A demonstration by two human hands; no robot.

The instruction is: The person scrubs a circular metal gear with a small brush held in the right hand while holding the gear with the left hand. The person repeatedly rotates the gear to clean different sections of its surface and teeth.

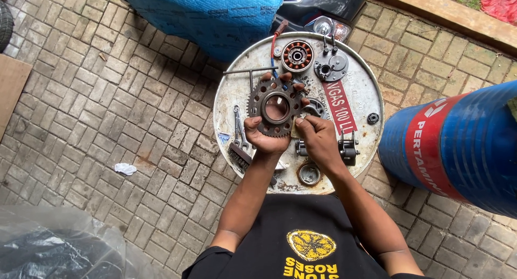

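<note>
Left hand [265,139] cupping rusty sprocket [276,106] from below, steadying it; right hand [316,136] pinching rim at 4 o'clock. Drum-lid worktop [366,93] carrying stator [297,55] at 12 o'clock.

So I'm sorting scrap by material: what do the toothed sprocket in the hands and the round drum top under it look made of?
The sprocket, held in the left hand, looks like steel: dull brown-grey, with rusty patches. The drum top seems to be painted sheet metal, its off-white coat worn and rust-stained, probably steel too.
</note>
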